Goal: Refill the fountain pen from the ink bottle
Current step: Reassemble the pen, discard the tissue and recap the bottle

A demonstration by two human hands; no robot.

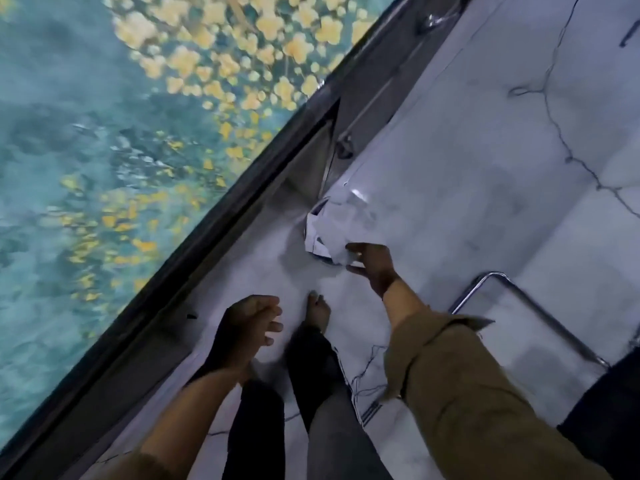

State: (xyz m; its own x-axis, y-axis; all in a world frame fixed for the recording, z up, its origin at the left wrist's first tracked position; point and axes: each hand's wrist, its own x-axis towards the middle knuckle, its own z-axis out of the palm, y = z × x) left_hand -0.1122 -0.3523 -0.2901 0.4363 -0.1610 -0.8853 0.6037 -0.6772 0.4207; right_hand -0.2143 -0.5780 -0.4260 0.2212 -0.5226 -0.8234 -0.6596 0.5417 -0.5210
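White paper (341, 221) (crumpled) touches right hand (372, 268).

A crumpled white paper sheet (334, 226) with thin dark lines along its folds lies bunched on the pale marble floor (485, 168), just ahead of the person's bare foot (318, 310) and slightly to its right. Its edges stand up in creases; motion blur hides finer detail. The right hand (372, 268), also ahead and right of the foot, reaches to the sheet's near corner with thumb and fingers spread on either side of it; whether they pinch it is unclear. The left hand (252, 325) hangs left of the foot, loosely curled, holding nothing
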